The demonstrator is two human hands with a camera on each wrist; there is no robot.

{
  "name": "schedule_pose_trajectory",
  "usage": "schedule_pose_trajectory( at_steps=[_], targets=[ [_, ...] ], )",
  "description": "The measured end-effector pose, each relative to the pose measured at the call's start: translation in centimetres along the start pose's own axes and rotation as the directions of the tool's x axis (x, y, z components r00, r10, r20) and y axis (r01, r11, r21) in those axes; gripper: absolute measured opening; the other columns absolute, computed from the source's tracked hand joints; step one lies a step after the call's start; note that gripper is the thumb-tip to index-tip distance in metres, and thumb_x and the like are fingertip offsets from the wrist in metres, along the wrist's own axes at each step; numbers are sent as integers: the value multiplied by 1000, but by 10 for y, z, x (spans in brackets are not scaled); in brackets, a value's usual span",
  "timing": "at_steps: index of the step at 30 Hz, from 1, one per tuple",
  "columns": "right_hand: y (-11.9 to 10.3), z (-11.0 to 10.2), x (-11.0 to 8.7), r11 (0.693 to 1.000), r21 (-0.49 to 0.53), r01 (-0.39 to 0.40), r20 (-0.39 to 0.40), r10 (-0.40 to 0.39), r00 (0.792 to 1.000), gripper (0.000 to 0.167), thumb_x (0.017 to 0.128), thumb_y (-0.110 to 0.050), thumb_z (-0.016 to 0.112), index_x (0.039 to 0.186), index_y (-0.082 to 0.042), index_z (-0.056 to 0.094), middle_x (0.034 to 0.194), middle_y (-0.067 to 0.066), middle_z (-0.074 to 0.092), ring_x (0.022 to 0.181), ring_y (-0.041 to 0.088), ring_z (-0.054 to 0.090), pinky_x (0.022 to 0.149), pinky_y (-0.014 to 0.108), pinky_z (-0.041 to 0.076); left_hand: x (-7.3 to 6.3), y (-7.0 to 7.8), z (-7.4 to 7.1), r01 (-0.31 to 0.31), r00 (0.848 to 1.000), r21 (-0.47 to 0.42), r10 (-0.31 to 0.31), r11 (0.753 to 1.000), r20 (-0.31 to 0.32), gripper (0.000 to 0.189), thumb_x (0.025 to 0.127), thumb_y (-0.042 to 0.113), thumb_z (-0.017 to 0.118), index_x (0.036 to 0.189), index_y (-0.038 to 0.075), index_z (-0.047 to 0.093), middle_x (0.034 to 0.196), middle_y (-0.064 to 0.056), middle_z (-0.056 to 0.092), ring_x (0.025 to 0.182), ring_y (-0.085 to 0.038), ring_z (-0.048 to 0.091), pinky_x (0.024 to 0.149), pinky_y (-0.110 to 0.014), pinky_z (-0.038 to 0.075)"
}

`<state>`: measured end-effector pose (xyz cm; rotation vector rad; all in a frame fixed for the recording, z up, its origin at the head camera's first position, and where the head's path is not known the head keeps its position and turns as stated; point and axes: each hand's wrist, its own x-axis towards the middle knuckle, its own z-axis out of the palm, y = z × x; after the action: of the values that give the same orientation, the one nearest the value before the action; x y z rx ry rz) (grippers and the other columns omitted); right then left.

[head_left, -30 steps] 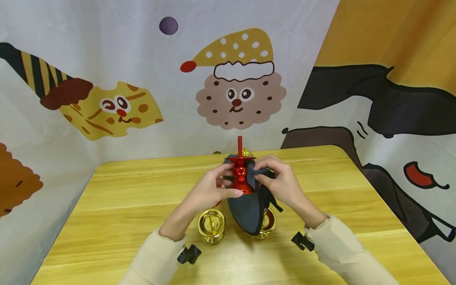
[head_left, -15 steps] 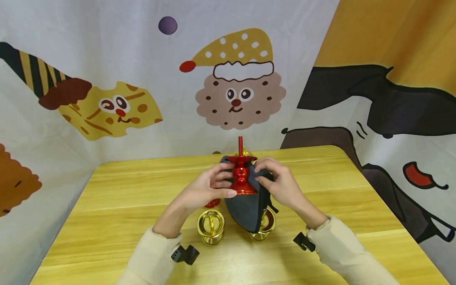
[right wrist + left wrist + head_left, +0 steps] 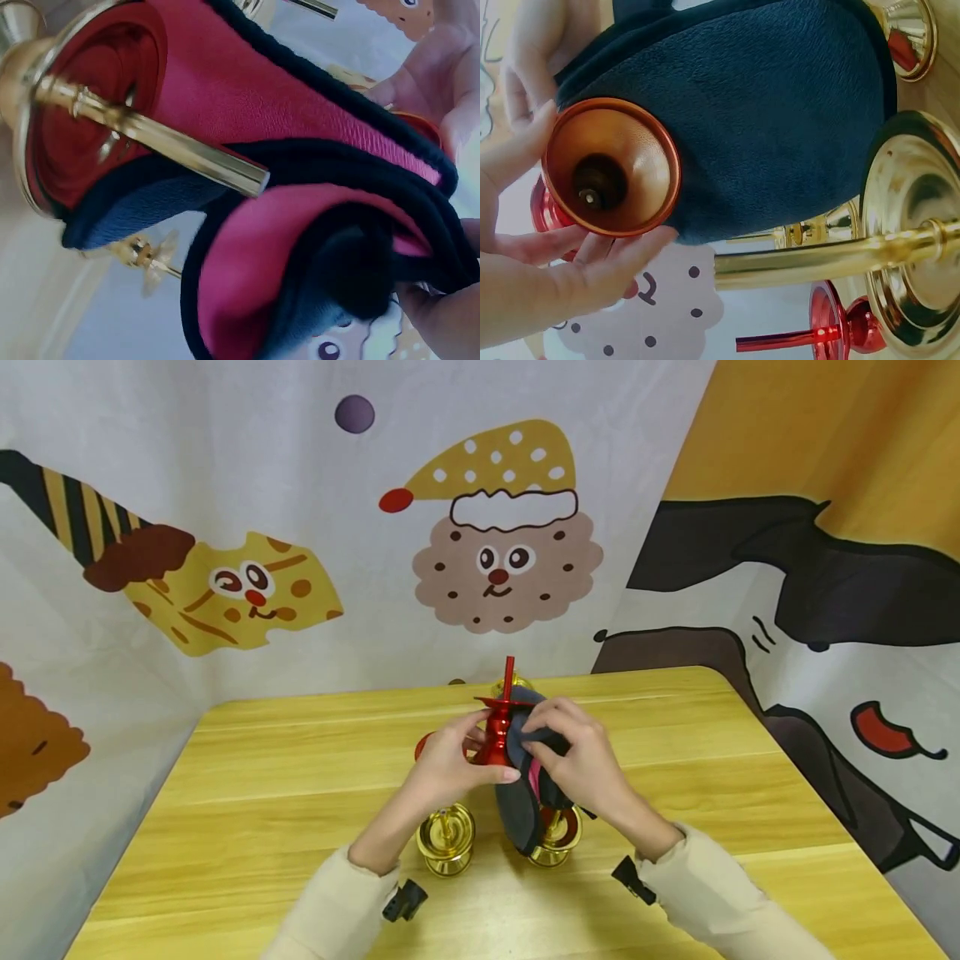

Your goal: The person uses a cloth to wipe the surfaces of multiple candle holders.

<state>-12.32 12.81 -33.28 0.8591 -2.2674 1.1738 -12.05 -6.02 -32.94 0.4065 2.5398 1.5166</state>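
Note:
My left hand (image 3: pixel 450 760) grips a red metallic candlestick (image 3: pixel 497 735) by its waist and base, tilted a little, its thin tube upward. The left wrist view looks into its hollow base (image 3: pixel 641 169). A dark blue plush cloth (image 3: pixel 517 818) with black edging and a pink underside (image 3: pixel 240 82) hangs against the candlestick's right side. My right hand (image 3: pixel 573 747) pinches this cloth near the candlestick's neck; those fingertips are partly hidden by folds.
Gold candlesticks stand nearby: one at front left (image 3: pixel 447 839), one at front right (image 3: pixel 552 853) partly behind the cloth, one at the back (image 3: pixel 519 680). Another red candlestick (image 3: pixel 423 745) shows behind my left hand. The wooden table (image 3: pixel 262 827) meets a patterned curtain (image 3: pixel 300 460).
The red candlestick has tilted and dropped slightly. My left hand has shifted right, and the cloth has folded rightward, baring some pink in the head view.

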Motion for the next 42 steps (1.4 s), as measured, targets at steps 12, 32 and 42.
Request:
schedule_pose_trajectory(
  at_steps=[12, 32, 42],
  targets=[
    [13, -11, 1, 936, 329, -126, 46, 118, 992, 23, 74, 24, 57, 87, 5, 60, 102, 17, 55, 96, 20, 52, 75, 17, 50, -2, -3, -21, 60, 952, -581, 128, 812, 279, 63, 85, 2, 62, 138, 3, 27, 125, -23, 45, 110, -27, 50, 91, -36, 46],
    [3, -12, -2, 970, 241, -19, 11, 17, 1000, 28, 70, 24, 61, 85, 1, 63, 100, 12, 58, 92, 17, 54, 70, 19, 52, -5, -4, -19, 32, 962, -548, 123, 836, 244, 85, 77, -5, 68, 144, 6, 17, 120, -20, 49, 110, -29, 48, 84, -32, 48],
    [6, -13, 1, 964, 266, -27, 31, 19, 999, 26, 71, 24, 59, 85, 3, 64, 98, 15, 58, 96, 27, 54, 65, 22, 53, -2, 2, -30, -59, 973, -393, 142, 917, 184, 77, 80, 7, 70, 142, 2, 25, 124, -16, 52, 112, -27, 50, 96, -39, 43]
  ],
)
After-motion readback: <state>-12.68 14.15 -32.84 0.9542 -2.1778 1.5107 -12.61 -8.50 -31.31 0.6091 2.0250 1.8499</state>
